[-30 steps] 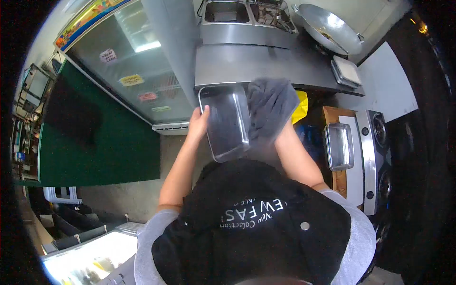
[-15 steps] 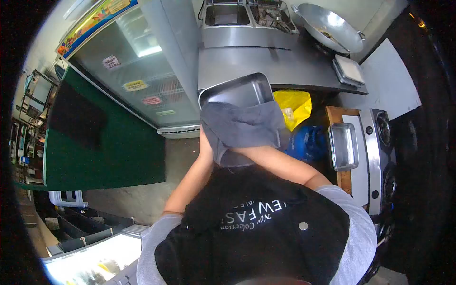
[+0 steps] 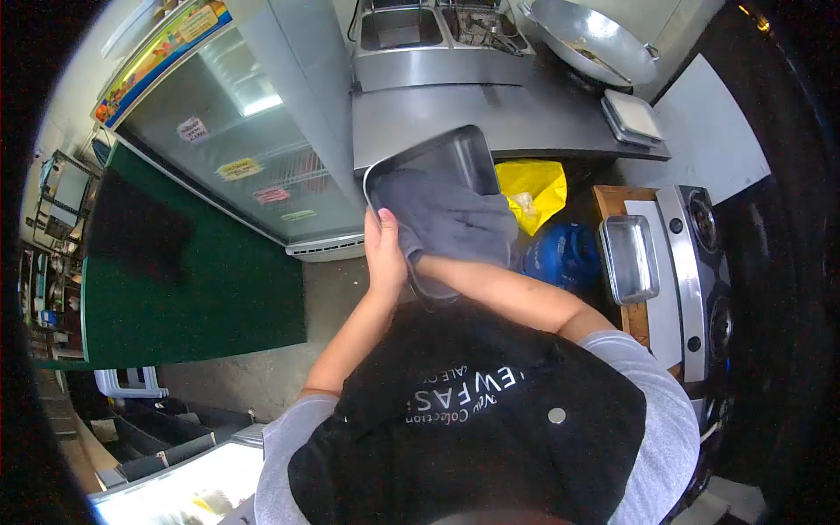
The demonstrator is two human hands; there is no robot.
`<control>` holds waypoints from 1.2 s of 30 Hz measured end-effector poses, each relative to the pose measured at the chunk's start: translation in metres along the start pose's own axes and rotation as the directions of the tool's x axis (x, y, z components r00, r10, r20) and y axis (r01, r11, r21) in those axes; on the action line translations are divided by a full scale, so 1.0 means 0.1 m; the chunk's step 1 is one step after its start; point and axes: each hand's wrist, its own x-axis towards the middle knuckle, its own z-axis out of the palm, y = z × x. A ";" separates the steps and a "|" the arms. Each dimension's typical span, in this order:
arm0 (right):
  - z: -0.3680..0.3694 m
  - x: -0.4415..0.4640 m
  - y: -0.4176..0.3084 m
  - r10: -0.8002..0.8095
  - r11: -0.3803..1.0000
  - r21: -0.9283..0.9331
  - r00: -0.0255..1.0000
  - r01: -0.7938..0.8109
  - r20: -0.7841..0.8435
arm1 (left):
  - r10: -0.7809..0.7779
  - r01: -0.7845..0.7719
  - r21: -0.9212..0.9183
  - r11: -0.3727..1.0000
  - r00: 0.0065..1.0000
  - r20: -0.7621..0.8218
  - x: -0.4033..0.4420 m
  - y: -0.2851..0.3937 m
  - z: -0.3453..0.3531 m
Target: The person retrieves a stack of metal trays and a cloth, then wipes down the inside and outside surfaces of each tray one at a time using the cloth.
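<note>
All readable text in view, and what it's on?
"EW FAS", apron, upside down, ends lost in folds.
"New Colection", apron, upside down, small; spelling uncertain.
Apron's other small line: too unclear to quote.
Fridge labels: too small to read.
Fridge banner: unreadable.

This is a kitchen, and it looks like that of a small food business more than a home. A long steel tabletop (image 3: 429,114) runs along the far side, with a 2-well unit resembling a deep fryer (image 3: 437,70) at its back and a wide wok (image 3: 569,26) beside it. On the right is a stove (image 3: 693,289) with 2 burners, next to a rectangular metal pan (image 3: 628,262). At left stands a tall glass-door refrigerator (image 3: 227,140) with a colourful printed header, wire shelving inside and labels on the glass. A brightly lit case (image 3: 175,486) shows at lower left, partly cut off.
</note>
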 end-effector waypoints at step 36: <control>-1.18 0.46 0.18 -0.027 0.997 -0.050 0.828 0.067 0.560 | -0.054 -0.131 0.640 0.757 0.964 0.261 -0.23 0.27 -0.08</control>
